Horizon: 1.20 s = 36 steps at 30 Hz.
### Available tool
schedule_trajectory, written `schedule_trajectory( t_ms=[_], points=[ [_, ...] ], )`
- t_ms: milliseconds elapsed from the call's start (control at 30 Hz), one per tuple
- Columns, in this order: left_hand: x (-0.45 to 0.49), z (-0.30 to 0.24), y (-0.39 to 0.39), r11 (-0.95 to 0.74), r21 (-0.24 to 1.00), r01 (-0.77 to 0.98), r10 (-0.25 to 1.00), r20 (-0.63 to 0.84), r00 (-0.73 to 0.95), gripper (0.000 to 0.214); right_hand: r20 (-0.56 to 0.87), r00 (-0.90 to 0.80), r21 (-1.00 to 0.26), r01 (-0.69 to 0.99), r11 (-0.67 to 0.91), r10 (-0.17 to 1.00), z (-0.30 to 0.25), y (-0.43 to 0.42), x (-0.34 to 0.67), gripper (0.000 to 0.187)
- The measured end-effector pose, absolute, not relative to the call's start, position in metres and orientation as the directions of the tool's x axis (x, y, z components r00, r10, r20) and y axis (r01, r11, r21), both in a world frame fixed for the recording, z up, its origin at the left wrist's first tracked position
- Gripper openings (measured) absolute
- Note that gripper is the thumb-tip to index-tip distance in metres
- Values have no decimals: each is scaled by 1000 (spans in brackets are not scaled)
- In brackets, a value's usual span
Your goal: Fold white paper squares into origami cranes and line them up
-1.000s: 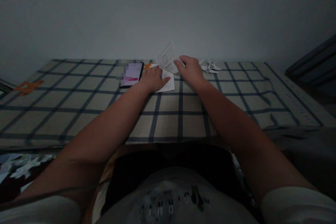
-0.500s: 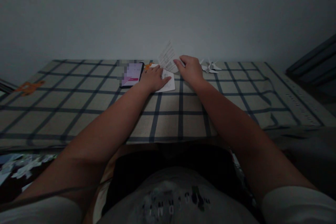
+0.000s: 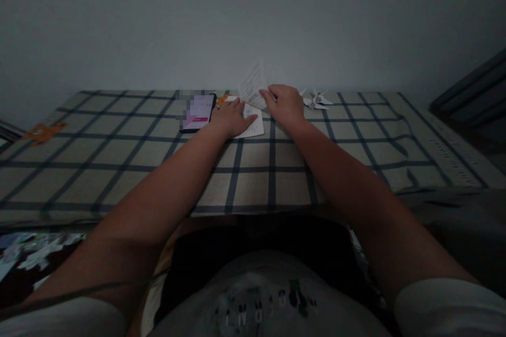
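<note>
A white printed paper sheet (image 3: 253, 86) lies far out on the checked cloth, with one flap raised off the surface. My left hand (image 3: 231, 118) lies flat on the lower part of the sheet, fingers stretched out, pressing it down. My right hand (image 3: 285, 105) pinches the raised flap at its lower edge and holds it up. A phone (image 3: 197, 111) with a lit screen lies just left of my left hand.
A folded white paper crane (image 3: 316, 100) sits right of my right hand near the wall. The blue-checked cloth (image 3: 118, 152) covers the surface up to a plain wall. An orange figure (image 3: 41, 131) lies at far left. A dark object stands at right.
The raised flap has tipped slightly more upright and leftward as my right hand moved a little left. My left hand has stayed flat on the sheet.
</note>
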<state>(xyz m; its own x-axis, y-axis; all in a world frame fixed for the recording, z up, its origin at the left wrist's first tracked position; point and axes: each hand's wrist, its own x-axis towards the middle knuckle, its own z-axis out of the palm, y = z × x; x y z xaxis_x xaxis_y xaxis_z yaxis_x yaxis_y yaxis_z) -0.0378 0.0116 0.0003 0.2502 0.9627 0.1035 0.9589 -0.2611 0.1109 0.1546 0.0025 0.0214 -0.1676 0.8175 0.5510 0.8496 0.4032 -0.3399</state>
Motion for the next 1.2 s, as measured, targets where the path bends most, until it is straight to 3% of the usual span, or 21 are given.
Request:
schedule_trajectory(
  t_ms=[800, 1200],
  points=[
    [-36, 1, 12, -237, 118, 964, 971, 62, 231, 92, 608, -73, -404, 829, 388, 790, 20, 4, 158, 45],
    [-33, 7, 7, -228, 99, 969, 974, 35, 225, 90, 666, 22, -425, 832, 355, 746, 18, 12, 168, 56]
  ],
)
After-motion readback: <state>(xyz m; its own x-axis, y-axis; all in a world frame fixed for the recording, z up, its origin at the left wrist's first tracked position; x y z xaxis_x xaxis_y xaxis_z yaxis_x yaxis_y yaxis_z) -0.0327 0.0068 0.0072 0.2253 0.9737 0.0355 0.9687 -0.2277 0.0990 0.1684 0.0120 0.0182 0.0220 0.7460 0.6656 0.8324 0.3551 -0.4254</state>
